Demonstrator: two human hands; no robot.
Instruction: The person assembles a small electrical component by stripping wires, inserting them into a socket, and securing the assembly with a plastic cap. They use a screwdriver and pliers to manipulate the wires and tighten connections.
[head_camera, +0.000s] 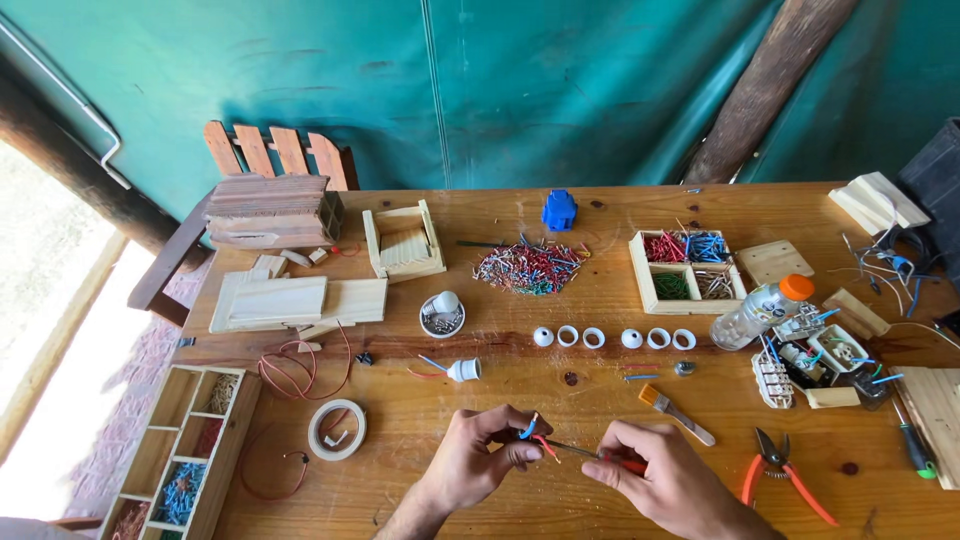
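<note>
two short wires (533, 433), blue and red, pinched in left hand (478, 462); one screwdriver (600, 456) gripped in right hand (660, 480)

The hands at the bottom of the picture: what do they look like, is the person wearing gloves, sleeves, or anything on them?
Both are bare. The left hand and the right hand wear no gloves, and no ring, watch or bracelet shows on fingers or wrists. The forearms, as far as the lower edge lets them be seen, are uncovered too: no sleeve or cuff reaches into view. The left forearm shows some hair.
</note>
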